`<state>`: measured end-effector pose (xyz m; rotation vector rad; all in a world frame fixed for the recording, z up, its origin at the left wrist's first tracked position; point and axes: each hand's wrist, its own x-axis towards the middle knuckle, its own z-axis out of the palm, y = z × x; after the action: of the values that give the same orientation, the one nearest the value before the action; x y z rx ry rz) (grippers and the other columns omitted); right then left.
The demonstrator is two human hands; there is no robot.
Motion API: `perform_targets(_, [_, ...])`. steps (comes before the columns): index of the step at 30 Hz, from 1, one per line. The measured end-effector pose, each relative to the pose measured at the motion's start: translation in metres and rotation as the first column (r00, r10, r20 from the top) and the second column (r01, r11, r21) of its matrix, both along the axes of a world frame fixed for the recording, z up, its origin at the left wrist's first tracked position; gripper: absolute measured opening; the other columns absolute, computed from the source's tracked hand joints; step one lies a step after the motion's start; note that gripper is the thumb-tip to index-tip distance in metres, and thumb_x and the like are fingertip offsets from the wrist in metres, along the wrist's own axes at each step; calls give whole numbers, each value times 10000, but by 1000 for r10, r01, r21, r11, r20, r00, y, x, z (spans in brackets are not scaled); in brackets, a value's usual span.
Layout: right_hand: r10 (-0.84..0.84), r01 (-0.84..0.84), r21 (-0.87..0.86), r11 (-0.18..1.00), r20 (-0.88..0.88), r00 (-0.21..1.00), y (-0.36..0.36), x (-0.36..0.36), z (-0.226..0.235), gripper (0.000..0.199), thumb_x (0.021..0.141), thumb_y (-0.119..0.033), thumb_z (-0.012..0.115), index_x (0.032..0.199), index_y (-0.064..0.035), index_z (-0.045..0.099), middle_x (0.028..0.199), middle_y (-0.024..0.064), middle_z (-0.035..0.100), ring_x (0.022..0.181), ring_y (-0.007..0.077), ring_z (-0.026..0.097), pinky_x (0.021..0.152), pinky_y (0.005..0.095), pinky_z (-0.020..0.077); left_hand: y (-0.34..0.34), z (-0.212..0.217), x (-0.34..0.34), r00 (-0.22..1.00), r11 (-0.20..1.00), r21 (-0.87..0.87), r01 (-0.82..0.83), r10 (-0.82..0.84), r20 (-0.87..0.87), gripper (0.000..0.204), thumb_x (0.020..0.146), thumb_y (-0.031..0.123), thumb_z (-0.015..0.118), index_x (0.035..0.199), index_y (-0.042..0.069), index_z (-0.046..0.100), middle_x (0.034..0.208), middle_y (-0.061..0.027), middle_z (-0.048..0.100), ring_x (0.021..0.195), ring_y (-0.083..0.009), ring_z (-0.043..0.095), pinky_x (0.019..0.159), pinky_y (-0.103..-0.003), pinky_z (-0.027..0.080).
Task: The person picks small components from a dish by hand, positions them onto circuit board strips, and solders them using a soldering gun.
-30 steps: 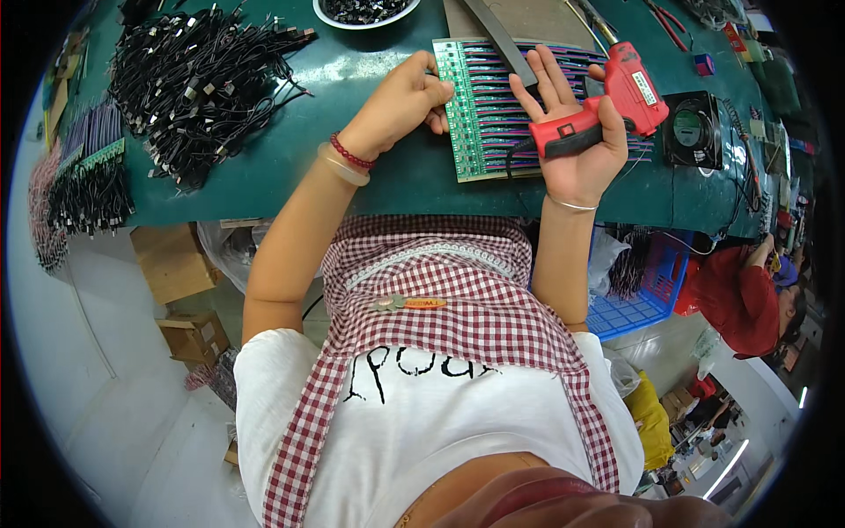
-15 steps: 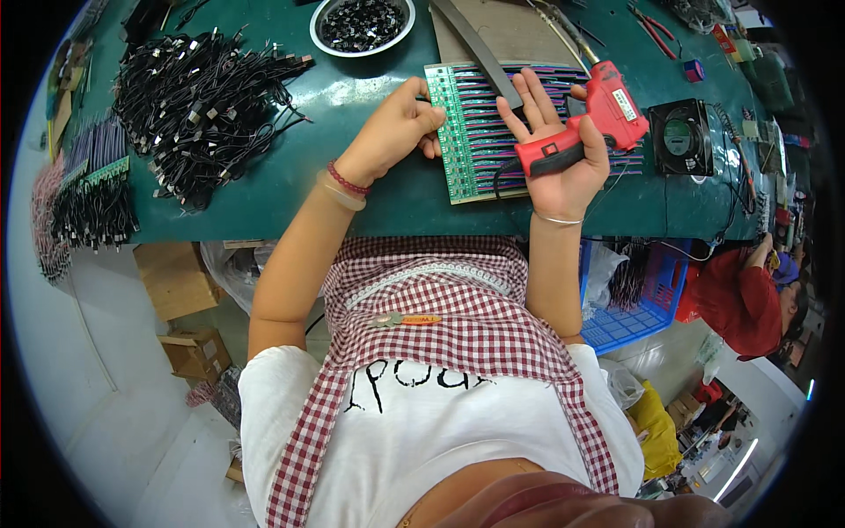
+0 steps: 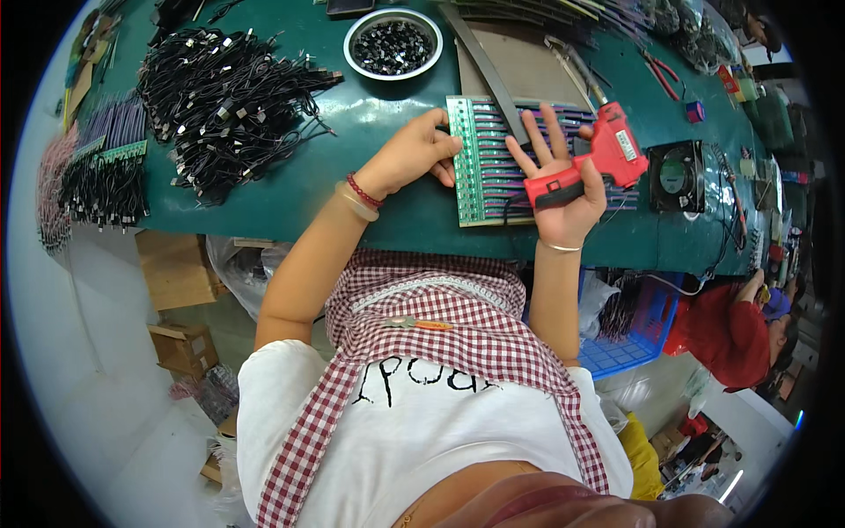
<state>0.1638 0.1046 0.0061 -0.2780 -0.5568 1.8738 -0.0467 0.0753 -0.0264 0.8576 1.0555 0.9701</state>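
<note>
Head view: green circuit board [image 3: 466, 163], one, flat at the counter's [image 3: 273, 220] near middle, long side running near to far. Left hand [image 3: 418, 157]: thumb and fingers pinching the board's left edge, presumably to steady it. Right hand [image 3: 568, 220]: palm up, red soldering gun [image 3: 607, 145] lying across it, handle caught at the thumb, other visible fingers spread; the loose carry seems meant to free those fingertips. Gun's metal end points far, away from both hands. Metal bar [image 3: 481, 60], one, slanting over the wires [image 3: 495, 167], likely a weight to keep them in line; its near end lies beside the right fingertips. Cardboard [image 3: 532, 66], brown, beyond the board.

Board, appearance: narrow strip, rows of small pale marks; thin wires, blue, pink and dark, spread rightward in near-parallel rows, partly hidden by the right hand.
</note>
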Motion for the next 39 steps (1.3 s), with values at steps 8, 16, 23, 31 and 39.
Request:
perform_targets(8, [-8, 9, -30, 1000, 43, 999, -3, 1, 3, 417, 834, -183, 550, 1217, -140, 392, 1380, 355, 229, 1332, 459, 162, 1039, 650, 147, -4, 5, 3, 999, 1000, -10, 14, -13, 31, 287, 910, 88, 496, 1143, -50, 401, 741, -98, 604, 548, -130, 593, 513, -229, 512])
perform_targets(16, [9, -7, -48, 999, 44, 999, 7, 0, 1, 430, 831, -192, 549, 1227, -143, 389, 1376, 362, 227, 1334, 457, 158, 1043, 646, 134, -3, 9, 1, 1000, 998, -66, -4, 4, 2, 241, 907, 84, 497, 1100, -34, 416, 733, -94, 598, 540, -130, 589, 511, -231, 504])
perform_targets(23, [18, -18, -72, 997, -1, 1000, 6, 9, 6, 444, 826, -213, 570, 1235, -159, 404, 1424, 295, 194, 1339, 455, 140, 1011, 688, 142, -3, 30, -3, 993, 995, -99, 3, -15, -120, 198, 900, 91, 511, 1029, -51, 460, 716, -114, 619, 517, -132, 586, 485, -241, 489])
perform_targets(31, [38, -41, -72, 997, -35, 999, 6, 27, 18, 444, 823, -198, 574, 1239, -142, 428, 1334, 229, 397, 1305, 368, 295, 1003, 706, 145, 86, 2, -72, 70, 812, 475, 340, 482, -873, 160, 753, 157, 624, 880, 59, 617, 859, -57, 583, 897, -279, 537, 781, -388, 448])
perform_targets(39, [-22, 27, -70, 997, 65, 998, -7, 56, 36, 456, 836, -192, 557, 1247, -112, 378, 1247, 227, 455, 1219, 345, 402, 980, 689, 245, 85, 17, -84, 142, 787, 560, 257, 543, -828, 93, 757, 126, 630, 757, 40, 597, 749, -96, 584, 779, -294, 550, 684, -405, 440])
